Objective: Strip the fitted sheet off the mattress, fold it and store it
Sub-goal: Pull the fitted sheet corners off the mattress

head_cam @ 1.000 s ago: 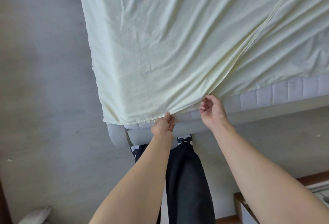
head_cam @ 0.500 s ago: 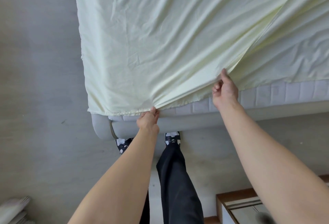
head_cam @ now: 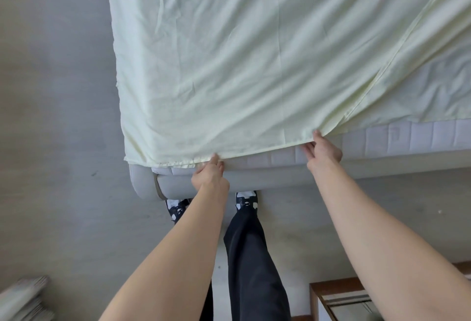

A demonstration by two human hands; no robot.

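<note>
Pale yellow sheet (head_cam: 242,65), white quilted mattress (head_cam: 407,137), grey floor (head_cam: 51,91)

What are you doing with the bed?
A person is working on the pale yellow sheet on the mattress. The left hand and the right hand each grip its near hem at the bed's edge. The sheet lies loose on top, with a layer folded over, and the mattress's quilted side shows bare below the hem.

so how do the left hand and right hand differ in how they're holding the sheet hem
The left hand pinches the fitted sheet hem near the mattress corner; the right hand grips it further along the same edge. The left hand sits nearer the person, the right one higher in the picture, where the fabric pulls into a long diagonal fold. Both hold the hem.
</note>
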